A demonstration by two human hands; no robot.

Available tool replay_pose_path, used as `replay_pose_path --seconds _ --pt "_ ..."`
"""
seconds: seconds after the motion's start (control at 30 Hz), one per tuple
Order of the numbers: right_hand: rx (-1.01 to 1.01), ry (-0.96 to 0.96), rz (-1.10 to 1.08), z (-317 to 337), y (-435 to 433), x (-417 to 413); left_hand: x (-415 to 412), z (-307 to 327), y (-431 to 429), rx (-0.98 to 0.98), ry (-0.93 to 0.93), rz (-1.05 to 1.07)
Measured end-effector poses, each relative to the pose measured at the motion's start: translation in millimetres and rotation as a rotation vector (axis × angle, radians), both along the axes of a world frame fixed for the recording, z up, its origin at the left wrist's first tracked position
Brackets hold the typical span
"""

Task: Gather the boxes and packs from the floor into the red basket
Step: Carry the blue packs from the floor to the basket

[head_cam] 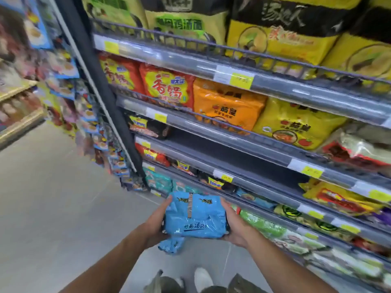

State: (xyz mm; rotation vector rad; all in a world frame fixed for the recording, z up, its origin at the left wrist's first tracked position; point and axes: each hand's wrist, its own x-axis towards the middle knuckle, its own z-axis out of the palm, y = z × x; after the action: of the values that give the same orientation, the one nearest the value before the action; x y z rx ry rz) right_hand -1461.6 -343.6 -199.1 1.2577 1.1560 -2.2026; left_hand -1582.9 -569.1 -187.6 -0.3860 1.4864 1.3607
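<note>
A blue multi-pack of noodles (pixel 195 216) is held at waist height in front of the shelves. My left hand (pixel 155 223) grips its left side with the fingers curled underneath. On the right side, my right hand (pixel 233 225) grips the pack the same way. A second, smaller blue pack (pixel 172 245) hangs just below the first, by my left palm. The red basket is not in view.
Shelves (pixel 243 132) packed with noodle packs run along the right, from knee height to above my head. A dark upright post (pixel 101 85) marks the shelf end. Grey floor (pixel 53 197) spreads to the left, and my shoes (pixel 202 279) show at the bottom.
</note>
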Motion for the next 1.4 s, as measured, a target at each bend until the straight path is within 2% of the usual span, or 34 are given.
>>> replay_pose_path --seconds 0.13,0.23,0.6,0.83,1.07,1.23,1.4 --pt "0.050 -0.002 -0.335 4 12 62 -8 11 63 0.055 -0.011 -0.302" --pt "0.064 -0.016 -0.570 5 4 120 16 19 109 0.071 -0.022 -0.524" --pt "0.112 -0.099 -1.217 23 -90 359 227 20 171 0.117 -0.134 -1.158" --pt "0.092 -0.159 -1.485 28 -171 516 404 20 163 0.090 -0.124 -1.411" --pt "0.069 -0.132 -1.636 25 -240 668 581 2 142 0.050 -0.110 -1.584" --pt "0.050 -0.144 -1.735 17 -257 735 661 4 142 0.040 -0.110 -1.641" --pt "0.031 -0.144 -1.765 10 -230 778 713 -6 182 0.025 -0.079 -1.677"
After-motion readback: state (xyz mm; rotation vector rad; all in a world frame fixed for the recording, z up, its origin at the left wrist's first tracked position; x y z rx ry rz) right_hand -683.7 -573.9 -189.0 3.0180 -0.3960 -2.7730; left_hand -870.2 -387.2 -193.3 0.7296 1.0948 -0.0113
